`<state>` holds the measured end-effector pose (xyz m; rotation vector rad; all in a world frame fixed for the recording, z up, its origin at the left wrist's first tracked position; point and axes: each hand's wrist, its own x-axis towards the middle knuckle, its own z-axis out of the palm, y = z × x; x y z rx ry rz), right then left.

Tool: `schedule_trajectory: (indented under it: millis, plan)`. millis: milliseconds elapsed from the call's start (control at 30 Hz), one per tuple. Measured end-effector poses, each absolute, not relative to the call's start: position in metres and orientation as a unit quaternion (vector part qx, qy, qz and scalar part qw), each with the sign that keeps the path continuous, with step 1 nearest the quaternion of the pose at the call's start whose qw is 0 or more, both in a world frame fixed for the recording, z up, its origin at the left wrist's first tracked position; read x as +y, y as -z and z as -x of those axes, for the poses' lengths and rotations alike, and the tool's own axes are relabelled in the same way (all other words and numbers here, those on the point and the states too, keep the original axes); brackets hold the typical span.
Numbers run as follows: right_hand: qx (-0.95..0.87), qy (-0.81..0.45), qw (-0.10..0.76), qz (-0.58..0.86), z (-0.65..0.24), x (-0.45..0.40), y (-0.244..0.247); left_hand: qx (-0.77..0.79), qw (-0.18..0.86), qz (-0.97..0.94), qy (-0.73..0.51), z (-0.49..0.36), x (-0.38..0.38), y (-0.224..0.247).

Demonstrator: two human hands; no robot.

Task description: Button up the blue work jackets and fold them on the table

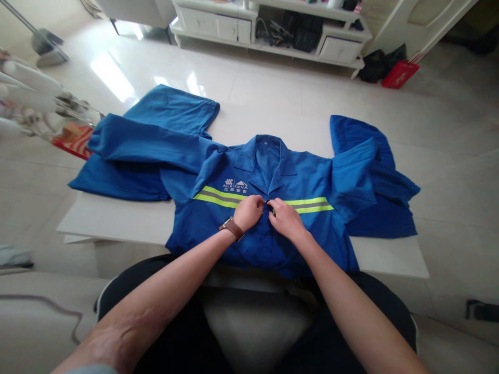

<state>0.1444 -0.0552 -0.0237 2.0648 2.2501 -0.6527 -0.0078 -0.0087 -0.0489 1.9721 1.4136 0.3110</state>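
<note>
A blue work jacket (307, 174) lies front side up, collar away from me, with a yellow-green and grey reflective stripe across the chest and a white logo on its left side in view. Both my hands meet at its front opening, level with the stripe. My left hand (249, 212), a brown-strapped watch on its wrist, pinches the placket edge. From the other side my right hand (285, 217) grips the facing edge with closed fingers. The small part between my fingertips is mostly hidden. The jacket's sleeves spread to both sides.
More folded blue cloth (163, 106) lies under the sleeves on a white table (117, 221). A white cabinet (218, 23) stands along the far wall, with a red bag (400, 74) beside it. A cluttered rack (35, 93) is at the left.
</note>
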Motion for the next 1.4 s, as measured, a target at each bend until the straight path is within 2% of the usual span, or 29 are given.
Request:
schedule_trajectory:
  millis: [200,400,733,1133,1400]
  plan:
    - [0.716,0.204,0.005,-0.668,-0.144,-0.058,0.023,0.534,0.354,-0.754,-0.143,0.008,-0.004,0.057]
    - [0.713,0.205,-0.008,-0.670,-0.145,-0.057,0.024,0.542,0.511,-0.643,-0.178,0.006,-0.003,0.062]
    - [0.727,0.206,-0.008,-0.656,-0.148,-0.055,0.028,0.572,0.620,-0.493,-0.211,-0.002,-0.008,0.073]
    - [0.725,0.213,0.012,-0.655,-0.143,-0.057,0.026,0.601,0.612,-0.468,-0.211,-0.004,-0.007,0.075]
    - [0.720,0.218,-0.006,-0.659,-0.141,-0.061,0.026,0.602,0.607,-0.488,-0.178,-0.004,-0.001,0.072]
